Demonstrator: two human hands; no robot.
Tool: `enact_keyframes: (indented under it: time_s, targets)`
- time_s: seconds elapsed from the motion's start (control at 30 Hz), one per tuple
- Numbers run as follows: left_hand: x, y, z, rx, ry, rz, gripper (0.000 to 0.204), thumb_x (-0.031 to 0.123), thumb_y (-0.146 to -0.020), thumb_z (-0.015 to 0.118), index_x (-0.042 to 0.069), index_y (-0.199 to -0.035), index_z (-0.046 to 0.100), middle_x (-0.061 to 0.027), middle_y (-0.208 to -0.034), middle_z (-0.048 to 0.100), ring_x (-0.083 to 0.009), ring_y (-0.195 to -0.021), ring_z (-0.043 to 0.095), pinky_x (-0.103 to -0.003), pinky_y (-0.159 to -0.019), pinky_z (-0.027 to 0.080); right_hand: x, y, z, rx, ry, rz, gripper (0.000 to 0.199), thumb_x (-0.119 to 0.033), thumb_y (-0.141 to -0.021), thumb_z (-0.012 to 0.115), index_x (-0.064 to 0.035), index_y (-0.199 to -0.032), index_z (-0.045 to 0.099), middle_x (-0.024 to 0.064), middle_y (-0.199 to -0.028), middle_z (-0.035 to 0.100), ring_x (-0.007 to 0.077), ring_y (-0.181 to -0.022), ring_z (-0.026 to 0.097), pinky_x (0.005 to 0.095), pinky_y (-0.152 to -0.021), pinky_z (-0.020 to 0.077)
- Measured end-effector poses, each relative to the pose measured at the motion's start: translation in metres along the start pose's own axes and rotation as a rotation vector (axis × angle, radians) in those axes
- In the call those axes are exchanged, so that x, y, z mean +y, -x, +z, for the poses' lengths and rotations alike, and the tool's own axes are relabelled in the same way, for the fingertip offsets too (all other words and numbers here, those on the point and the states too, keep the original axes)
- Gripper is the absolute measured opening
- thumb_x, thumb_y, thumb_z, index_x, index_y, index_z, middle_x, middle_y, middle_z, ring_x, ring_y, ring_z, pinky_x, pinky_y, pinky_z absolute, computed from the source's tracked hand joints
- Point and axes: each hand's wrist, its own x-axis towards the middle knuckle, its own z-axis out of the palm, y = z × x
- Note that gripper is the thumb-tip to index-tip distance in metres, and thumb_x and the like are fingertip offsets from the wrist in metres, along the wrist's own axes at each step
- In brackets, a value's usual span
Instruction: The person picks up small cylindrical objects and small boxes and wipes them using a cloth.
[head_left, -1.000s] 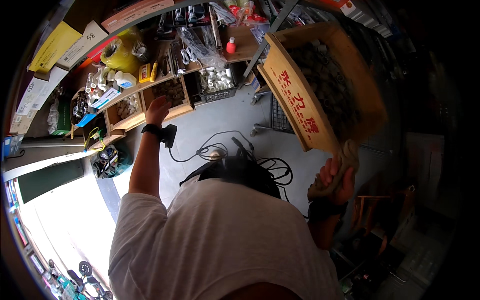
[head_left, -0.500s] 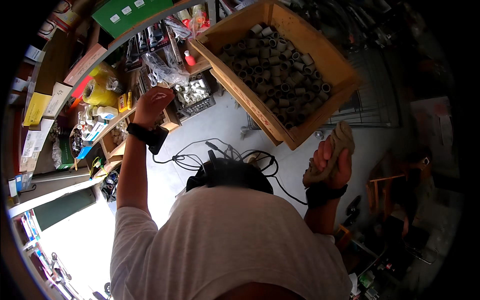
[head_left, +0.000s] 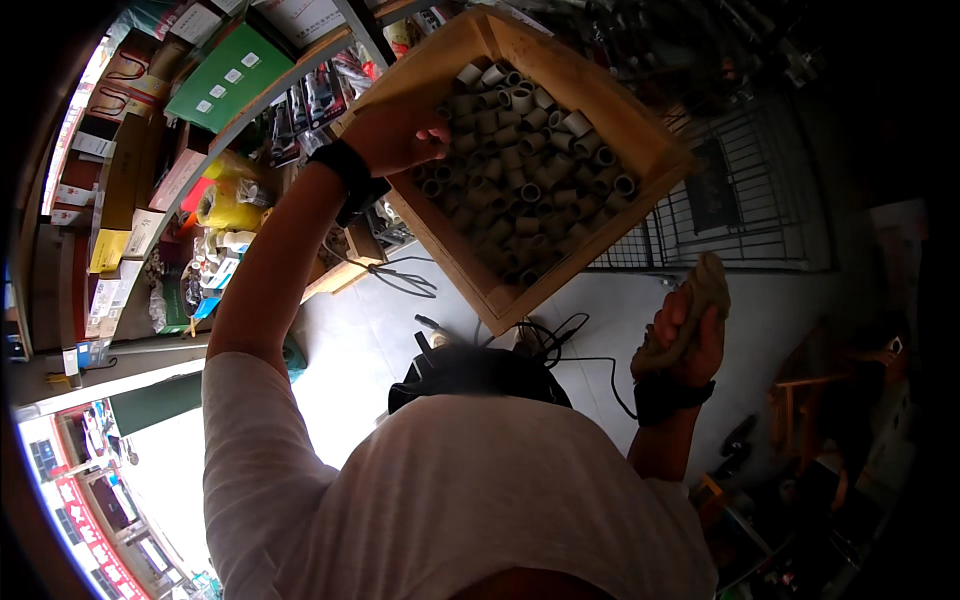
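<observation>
A wooden box (head_left: pixel 600 240) full of short grey pipe fittings (head_left: pixel 525 150) stands in front of me. Across its left wall reaches my left hand (head_left: pixel 405 138), with the fingers curled over the rim and their tips inside above the fittings. Off the box's near right side, my right hand (head_left: pixel 690 330) is closed round a crumpled tan cloth (head_left: pixel 707 285). Both wrists wear black bands.
Shelves with a green box (head_left: pixel 232 75), cartons and packaged goods line the left. A wire cage or rack (head_left: pixel 745 220) stands behind the box on the right. Black cables (head_left: pixel 545 340) lie on the pale floor by my feet. Dark clutter fills the lower right.
My left hand has moved right, from beside the shelf onto the box's left wall. The box appears lower and turned in view. My right hand still holds the cloth.
</observation>
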Motion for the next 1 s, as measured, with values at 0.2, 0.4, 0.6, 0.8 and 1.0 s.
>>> enact_keyframes:
  time_s: [0.2, 0.4, 0.6, 0.8, 1.0]
  targets:
    - [0.037, -0.060, 0.032, -0.371, -0.463, 0.136, 0.025, 0.022, -0.073, 0.065, 0.017, -0.097, 0.066, -0.0062, -0.094, 0.066, -0.0292, -0.090, 0.063, -0.039, -0.073, 0.050, -0.003, -0.004, -0.025, 0.119, -0.063, -0.019, 0.040, -0.038, -0.093, 0.046, -0.0006, -0.105, 0.044, 0.0070, -0.074, 0.050, 0.0120, -0.054, 0.046, 0.0253, -0.047, 0.0377]
    - [0.049, -0.101, 0.084, -0.691, -0.767, 0.042, 0.025, 0.018, -0.074, 0.063, 0.015, -0.099, 0.066, -0.0098, -0.099, 0.064, -0.0312, -0.093, 0.062, -0.043, -0.073, 0.051, -0.006, -0.008, -0.039, 0.086, -0.093, -0.034, 0.041, -0.038, -0.093, 0.047, -0.0002, -0.107, 0.043, 0.0074, -0.076, 0.051, 0.0117, -0.056, 0.047, 0.0245, -0.048, 0.0386]
    - [0.039, -0.111, 0.114, -0.603, -0.778, -0.023, 0.029, 0.019, -0.073, 0.067, 0.012, -0.101, 0.067, -0.0124, -0.102, 0.065, -0.0313, -0.097, 0.062, -0.042, -0.073, 0.052, -0.004, -0.006, -0.049, 0.138, -0.108, -0.041, 0.040, -0.039, -0.094, 0.046, 0.0002, -0.103, 0.044, 0.0080, -0.076, 0.051, 0.0123, -0.056, 0.046, 0.0240, -0.049, 0.0388]
    - [0.051, -0.113, 0.115, -0.783, -0.722, -0.092, 0.043, 0.041, -0.075, 0.066, 0.012, -0.107, 0.065, -0.0116, -0.107, 0.063, -0.0300, -0.099, 0.061, -0.042, -0.079, 0.051, -0.009, -0.007, -0.052, 0.102, -0.097, -0.053, 0.040, -0.038, -0.094, 0.045, 0.0011, -0.099, 0.044, 0.0086, -0.075, 0.051, 0.0124, -0.056, 0.046, 0.0243, -0.049, 0.0386]
    - [0.037, -0.111, 0.132, -0.786, -0.690, -0.188, 0.048, 0.048, -0.075, 0.064, 0.019, -0.113, 0.063, -0.0095, -0.112, 0.062, -0.0303, -0.101, 0.059, -0.042, -0.083, 0.050, -0.007, -0.007, -0.050, 0.122, -0.122, -0.015, 0.039, -0.038, -0.094, 0.046, 0.0002, -0.098, 0.045, 0.0079, -0.074, 0.052, 0.0122, -0.055, 0.046, 0.0243, -0.048, 0.0373]
